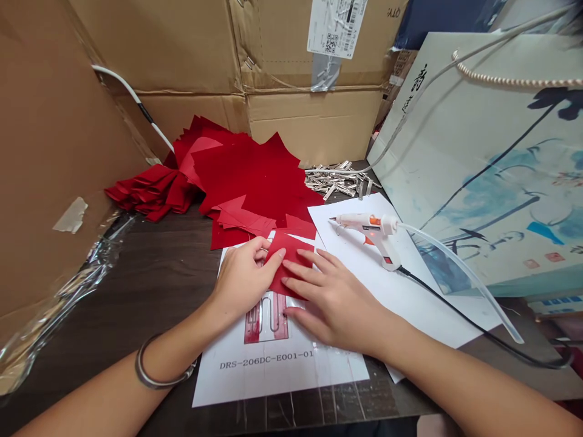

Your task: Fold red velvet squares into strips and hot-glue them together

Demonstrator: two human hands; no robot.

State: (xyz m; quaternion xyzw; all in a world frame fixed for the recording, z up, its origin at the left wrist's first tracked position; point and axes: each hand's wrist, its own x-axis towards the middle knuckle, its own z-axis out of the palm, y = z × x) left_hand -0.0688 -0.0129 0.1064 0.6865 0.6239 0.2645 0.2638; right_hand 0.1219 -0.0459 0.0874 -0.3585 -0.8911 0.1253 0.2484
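A small red piece of felt-like sheet (288,258) lies over the printed white paper (228,379), under both hands. My left hand (243,273) pinches its left edge, the thumb on top and the fingers curled at the side, partly hidden. Spread out, the fingers of my right hand (330,297) rest on the piece's right half. Just below it, a printed red-and-white picture (266,325) shows on the paper, above the text "DRS-206DC-E001-01". To the right, a white glue gun (371,227) lies on its side on another white sheet (423,315), a glue stick in its back.
Behind the hands is a heap of red pieces (255,167), with a folded bundle (148,191) at its left. Metal clips (337,181) lie in a pile at the back. Cardboard walls (182,48) and a painted board (478,164) enclose the table; the gun's black cord (455,315) trails right.
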